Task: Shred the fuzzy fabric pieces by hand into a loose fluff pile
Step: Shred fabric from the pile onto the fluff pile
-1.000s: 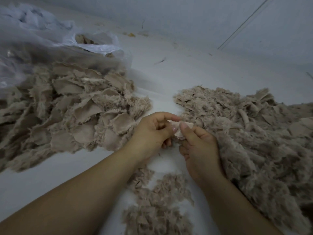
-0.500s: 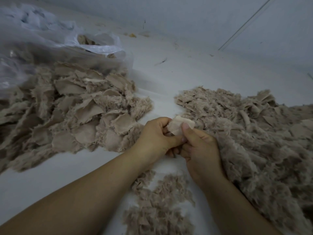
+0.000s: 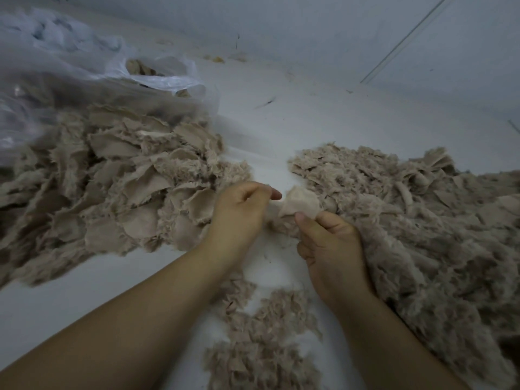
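My hands have drawn apart since a moment ago, stretching the fabric piece [image 3: 299, 205] between them. It sits at the centre, raised just off the bench [image 3: 309, 114], so loosened fluff can drop onto the small fluff pile [image 3: 264, 342] at six o'clock. My right hand [image 3: 332, 249] pinches its near edge, thumb on top, anchoring it. My left hand [image 3: 239, 212] has curled fingers; whether that grip holds fibres I cannot tell. Whole pieces [image 3: 112, 187] wait at nine o'clock, spilling from a plastic bag [image 3: 84, 68]; a larger heap [image 3: 422, 220] lies at three.
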